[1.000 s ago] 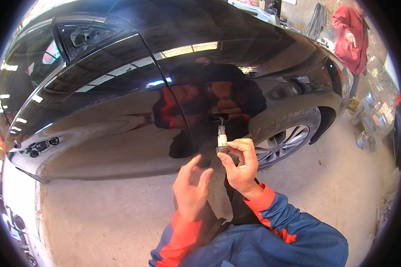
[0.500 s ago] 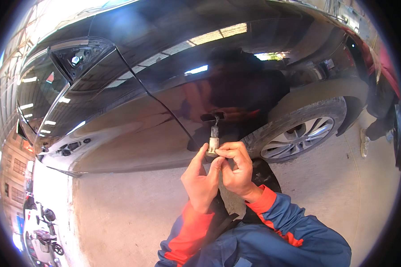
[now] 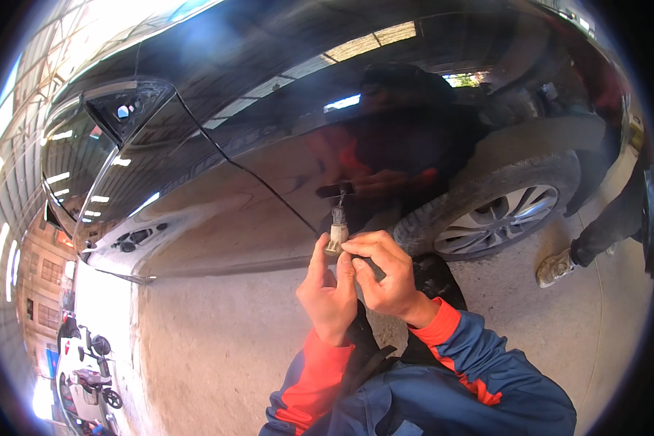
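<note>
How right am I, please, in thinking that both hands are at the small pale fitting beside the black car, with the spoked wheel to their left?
Only the side is wrong: in the head view the spoked wheel lies to their right. The left hand and right hand are indeed at the small pale fitting beside the black car.

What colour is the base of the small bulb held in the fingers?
Off-white: the bulb's base shows best in the head view.

Left hand point(image 3: 327, 294) and right hand point(image 3: 386, 276), fingertips on a pale socket point(image 3: 337, 236), left of the car wheel point(image 3: 519, 208)
</note>
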### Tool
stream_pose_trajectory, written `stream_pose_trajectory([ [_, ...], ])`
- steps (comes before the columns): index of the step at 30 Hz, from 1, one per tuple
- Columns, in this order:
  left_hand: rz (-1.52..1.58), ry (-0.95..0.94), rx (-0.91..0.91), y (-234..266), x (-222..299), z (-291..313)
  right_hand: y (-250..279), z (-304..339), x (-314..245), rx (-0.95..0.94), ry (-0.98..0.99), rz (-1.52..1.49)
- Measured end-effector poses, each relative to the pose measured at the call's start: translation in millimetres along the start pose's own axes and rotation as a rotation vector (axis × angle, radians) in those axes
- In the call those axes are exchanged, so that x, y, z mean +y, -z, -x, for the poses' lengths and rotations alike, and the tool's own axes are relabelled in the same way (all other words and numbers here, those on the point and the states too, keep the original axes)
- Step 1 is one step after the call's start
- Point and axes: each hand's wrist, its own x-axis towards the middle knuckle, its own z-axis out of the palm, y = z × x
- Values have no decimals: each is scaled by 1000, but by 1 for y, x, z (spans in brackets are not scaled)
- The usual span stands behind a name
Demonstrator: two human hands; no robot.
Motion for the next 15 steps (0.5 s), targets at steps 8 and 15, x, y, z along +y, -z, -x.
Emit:
stream_pose_trajectory([
  [8, 84, 117, -66, 3, 22, -9, -4, -1, -17, 60, -25, 0],
  [15, 334, 210, -100, -4, 26, -6, 1, 9, -17, 84, -30, 111],
])
